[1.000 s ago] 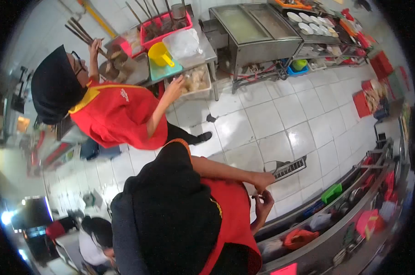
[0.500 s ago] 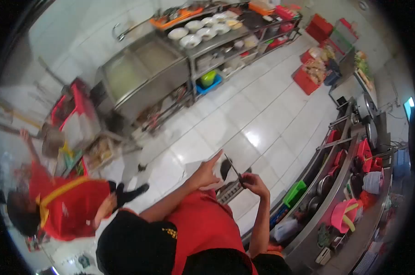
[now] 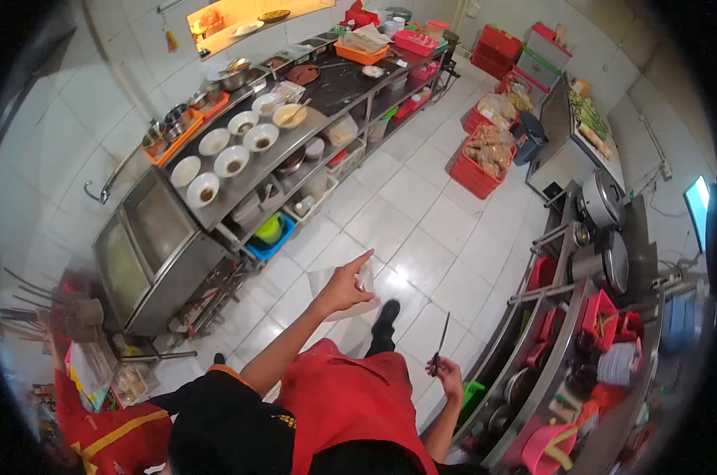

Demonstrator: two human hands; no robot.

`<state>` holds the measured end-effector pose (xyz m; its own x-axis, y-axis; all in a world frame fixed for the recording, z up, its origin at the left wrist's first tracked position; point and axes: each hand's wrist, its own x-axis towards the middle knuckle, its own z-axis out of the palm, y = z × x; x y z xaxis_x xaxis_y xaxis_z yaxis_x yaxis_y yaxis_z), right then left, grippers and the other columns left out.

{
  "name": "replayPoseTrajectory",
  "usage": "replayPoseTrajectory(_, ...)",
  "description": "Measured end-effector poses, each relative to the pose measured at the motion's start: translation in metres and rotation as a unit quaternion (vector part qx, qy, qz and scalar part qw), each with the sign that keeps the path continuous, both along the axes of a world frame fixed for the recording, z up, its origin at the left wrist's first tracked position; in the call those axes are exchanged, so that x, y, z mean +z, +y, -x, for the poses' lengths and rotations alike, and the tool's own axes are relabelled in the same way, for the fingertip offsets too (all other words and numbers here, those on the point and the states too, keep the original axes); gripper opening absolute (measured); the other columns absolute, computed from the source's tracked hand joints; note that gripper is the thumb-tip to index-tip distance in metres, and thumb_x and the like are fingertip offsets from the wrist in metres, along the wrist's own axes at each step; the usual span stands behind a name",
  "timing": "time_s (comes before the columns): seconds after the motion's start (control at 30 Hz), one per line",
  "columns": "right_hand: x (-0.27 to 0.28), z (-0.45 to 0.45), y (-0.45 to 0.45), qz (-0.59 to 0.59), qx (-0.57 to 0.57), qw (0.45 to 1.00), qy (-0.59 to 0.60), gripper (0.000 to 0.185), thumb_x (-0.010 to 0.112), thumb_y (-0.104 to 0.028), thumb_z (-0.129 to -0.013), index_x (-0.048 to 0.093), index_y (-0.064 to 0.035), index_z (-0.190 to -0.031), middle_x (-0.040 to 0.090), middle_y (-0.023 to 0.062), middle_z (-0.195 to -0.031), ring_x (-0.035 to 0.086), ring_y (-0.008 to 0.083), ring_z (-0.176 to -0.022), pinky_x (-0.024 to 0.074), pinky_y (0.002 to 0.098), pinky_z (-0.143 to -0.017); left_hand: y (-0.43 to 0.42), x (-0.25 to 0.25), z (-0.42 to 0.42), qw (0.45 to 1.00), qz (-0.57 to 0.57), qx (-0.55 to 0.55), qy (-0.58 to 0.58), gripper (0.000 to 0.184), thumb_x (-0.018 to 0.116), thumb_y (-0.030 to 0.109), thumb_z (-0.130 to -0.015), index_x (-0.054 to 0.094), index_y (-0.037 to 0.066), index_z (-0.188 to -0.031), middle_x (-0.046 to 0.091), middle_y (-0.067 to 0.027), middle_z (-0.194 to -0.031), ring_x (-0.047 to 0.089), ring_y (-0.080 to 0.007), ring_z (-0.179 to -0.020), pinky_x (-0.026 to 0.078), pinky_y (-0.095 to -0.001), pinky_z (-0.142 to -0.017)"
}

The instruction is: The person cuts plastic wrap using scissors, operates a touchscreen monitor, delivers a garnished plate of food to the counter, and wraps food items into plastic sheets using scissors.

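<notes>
My left hand (image 3: pixel 347 291) is out in front of me with its index finger stretched forward. The other fingers are closed on a clear plastic bag (image 3: pixel 365 280), which hangs around the hand over the floor. Lower and to the right, my right hand (image 3: pixel 447 375) grips a narrow-bladed knife (image 3: pixel 443 336) by its dark handle, the blade pointing up and away from me. The two hands are well apart, and the blade does not touch the bag.
Several white bowls (image 3: pixel 232 161) stand on the steel counter (image 3: pixel 303 131) at left, beside a sink (image 3: pixel 149 229). Red crates (image 3: pixel 473 178) sit on the tiled floor ahead. Shelves with pots (image 3: pixel 600 261) line the right. A co-worker in red (image 3: pixel 117 439) is at lower left.
My view has turned right and moved along the room. My right hand with the knife has moved away from my left hand, and the co-worker has shifted toward the lower left edge.
</notes>
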<state>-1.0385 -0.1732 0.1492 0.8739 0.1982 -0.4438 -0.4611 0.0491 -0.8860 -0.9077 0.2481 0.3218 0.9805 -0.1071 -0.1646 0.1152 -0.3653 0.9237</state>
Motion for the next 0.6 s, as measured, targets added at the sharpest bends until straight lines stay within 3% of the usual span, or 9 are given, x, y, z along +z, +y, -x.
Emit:
replayPoseTrajectory(0.03, -0.02, -0.021, -0.016, -0.011, 0.0, 1.0, 0.004, 0.034, 0.071, -0.013, -0.088, 0.061, 0.004, -0.115, 0.07, 0.014, -0.102, 0.07, 0.0243, -0.091, 0.0571, 0.0365, -0.078, -0.006, -0.002, -0.035, 1.0, 0.003, -0.003, -0.007, 0.101, 0.083, 0.004, -0.064, 0.034, 0.015, -0.152, 0.067, -0.0134, -0.106, 0.063, -0.0124, -0.073, 0.054, -0.0269, -0.069)
replayPoseTrajectory(0.07, -0.022, -0.044, -0.021, 0.004, -0.027, 1.0, 0.013, 0.025, 0.067, -0.003, -0.087, 0.064, 0.0039, -0.11, 0.07, 0.0135, -0.1, 0.07, 0.0229, -0.087, 0.0569, 0.0352, -0.077, -0.01, -0.011, -0.072, 1.0, 0.004, 0.005, -0.006, 0.101, 0.083, 0.004, -0.064, 0.034, 0.015, -0.152, 0.067, -0.0134, -0.106, 0.063, -0.0124, -0.073, 0.054, -0.0269, -0.069)
replayPoseTrajectory(0.13, -0.03, -0.101, -0.034, -0.001, -0.025, 1.0, 0.013, 0.023, 0.065, -0.006, -0.09, 0.063, 0.0039, -0.11, 0.07, 0.0131, -0.101, 0.07, 0.0231, -0.088, 0.0567, 0.0361, -0.077, -0.016, -0.034, -0.139, 0.997, 0.055, 0.01, -0.053, 0.099, 0.083, 0.002, -0.064, 0.036, 0.013, -0.151, 0.067, -0.011, -0.107, 0.062, -0.011, -0.074, 0.054, -0.0268, -0.068)
replayPoseTrajectory(0.27, -0.054, -0.263, -0.054, 0.017, 0.022, 0.999, 0.034, 0.022, 0.062, -0.015, -0.095, 0.064, 0.0027, -0.107, 0.07, 0.0118, -0.099, 0.069, 0.0214, -0.086, 0.056, 0.0357, -0.076, -0.021, -0.003, -0.258, 0.995, 0.077, 0.068, -0.004, 0.096, 0.081, -0.002, -0.066, 0.038, 0.014, -0.15, 0.06, -0.0118, -0.115, 0.061, -0.0107, -0.073, 0.053, -0.026, -0.065)
replayPoseTrajectory(0.33, -0.04, -0.362, -0.049, 0.033, 0.065, 0.997, 0.013, 0.022, 0.064, -0.018, -0.095, 0.065, 0.0019, -0.105, 0.07, 0.0106, -0.098, 0.069, 0.0204, -0.085, 0.0555, 0.0342, -0.076, -0.01, 0.007, -0.315, 0.993, 0.082, 0.083, 0.001, 0.093, 0.079, -0.004, -0.067, 0.039, 0.013, -0.149, 0.058, -0.0127, -0.115, 0.061, -0.0115, -0.074, 0.053, -0.026, -0.066)
replayPoseTrajectory(0.4, -0.016, -0.462, -0.039, 0.061, 0.123, 0.99, -0.021, 0.023, 0.066, -0.018, -0.093, 0.065, 0.0014, -0.105, 0.071, 0.0098, -0.098, 0.069, 0.0203, -0.085, 0.0551, 0.0333, -0.076, 0.006, 0.006, -0.372, 0.975, 0.167, 0.143, -0.036, 0.091, 0.082, -0.001, -0.065, 0.042, 0.012, -0.147, 0.061, -0.0111, -0.108, 0.063, -0.0133, -0.079, 0.054, -0.0274, -0.071)
replayPoseTrajectory(0.47, 0.003, -0.559, -0.024, 0.073, 0.138, 0.987, -0.049, 0.022, 0.068, -0.017, -0.092, 0.065, 0.0008, -0.105, 0.071, 0.0093, -0.097, 0.069, 0.0197, -0.085, 0.0547, 0.033, -0.076, 0.034, -0.007, -0.435, 0.972, 0.167, 0.16, -0.047, 0.089, 0.081, -0.002, -0.066, 0.043, 0.011, -0.145, 0.06, -0.0124, -0.115, 0.064, -0.0145, -0.085, 0.055, -0.0288, -0.073)
replayPoseTrajectory(0.53, 0.023, -0.652, -0.002, 0.065, 0.155, 0.981, -0.1, 0.022, 0.068, -0.017, -0.092, 0.065, 0.001, -0.105, 0.07, 0.0084, -0.095, 0.068, 0.0186, -0.085, 0.0542, 0.0327, -0.076, 0.064, -0.018, -0.505, 0.956, 0.188, 0.184, -0.126, 0.087, 0.082, -0.002, -0.066, 0.045, 0.01, -0.143, 0.059, -0.0133, -0.116, 0.064, -0.0145, -0.087, 0.055, -0.0286, -0.073)
replayPoseTrajectory(0.6, 0.041, -0.737, 0.032, 0.053, 0.159, 0.978, -0.121, 0.016, 0.062, -0.011, -0.096, 0.064, 0.0042, -0.1, 0.069, 0.0092, -0.089, 0.066, 0.0168, -0.085, 0.0548, 0.0322, -0.08, 0.097, -0.005, -0.567, 0.959, 0.15, 0.209, -0.115, 0.086, 0.082, -0.001, -0.066, 0.045, 0.009, -0.142, 0.06, -0.0135, -0.115, 0.064, -0.0143, -0.086, 0.055, -0.0285, -0.073)
